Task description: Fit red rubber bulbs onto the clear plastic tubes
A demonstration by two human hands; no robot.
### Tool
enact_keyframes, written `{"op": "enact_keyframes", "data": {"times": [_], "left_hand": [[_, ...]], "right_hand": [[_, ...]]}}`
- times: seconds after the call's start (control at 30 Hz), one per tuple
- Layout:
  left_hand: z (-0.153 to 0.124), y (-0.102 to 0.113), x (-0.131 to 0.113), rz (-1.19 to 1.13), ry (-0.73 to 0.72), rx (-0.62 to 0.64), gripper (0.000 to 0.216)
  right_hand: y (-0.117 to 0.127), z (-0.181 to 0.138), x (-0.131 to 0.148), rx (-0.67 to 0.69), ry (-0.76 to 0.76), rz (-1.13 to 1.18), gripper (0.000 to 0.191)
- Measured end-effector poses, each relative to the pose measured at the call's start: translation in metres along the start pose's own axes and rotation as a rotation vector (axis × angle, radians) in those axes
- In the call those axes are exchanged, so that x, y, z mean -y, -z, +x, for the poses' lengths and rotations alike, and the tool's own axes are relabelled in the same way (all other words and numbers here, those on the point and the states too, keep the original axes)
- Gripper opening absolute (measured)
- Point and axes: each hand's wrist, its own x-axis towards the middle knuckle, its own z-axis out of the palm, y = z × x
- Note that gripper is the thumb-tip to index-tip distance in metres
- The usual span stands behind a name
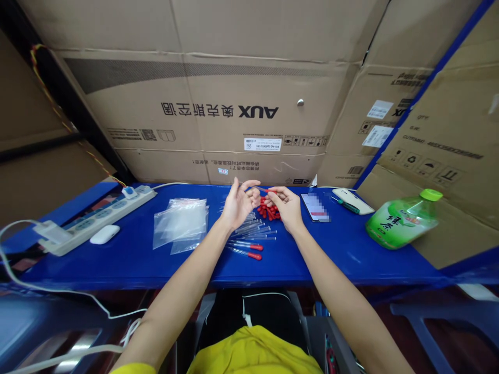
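Blue table: it runs under everything here, its bare top (335, 249) reaching well past the red bulb pile (270, 211) on both sides.
Clear bags: from where I stand, the plastic bags (181, 223) lie flat, well left of the pile.
Left hand: the left hand (238, 206) is raised just left of the pile, palm turned up, thumb standing away from the bent fingers. I cannot tell whether a thin tube sits among those fingers.
Right hand: the right hand (289, 205) is over the pile's right edge, thumb and forefinger brought together on a small red bulb.
Glass tubes: the loose tubes (253, 228) fan out on the table, to the left of the pile and on its near side, the closer ones lying mostly crosswise.
Capped droppers: two droppers (255, 247) lie on the near side of the pile, beyond the tubes, side by side, red ends to the right.
Held red bulb: the pinched bulb (268, 190) is above the far edge of the pile, between the two hands. Its long axis seems to run crosswise, free end toward the left fingertips; the right hand is nearer, since it has the bulb, and the left fingers look just beside that end.
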Motion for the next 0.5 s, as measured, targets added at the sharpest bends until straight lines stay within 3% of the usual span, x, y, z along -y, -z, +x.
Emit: {"op": "enact_keyframes", "data": {"times": [0.2,0.5], "left_hand": [[-0.0014,0.0002,-0.0044,-0.01,0.04,0.059,0.057],[-0.0011,-0.0026,-0.0006,0.063,-0.043,0.005,0.053]], "right_hand": [[-0.0007,-0.0008,0.0001,-0.005,0.004,0.011,0.035],[0.0005,0.0001,0.0,0.051,-0.023,0.016,0.04]]}}
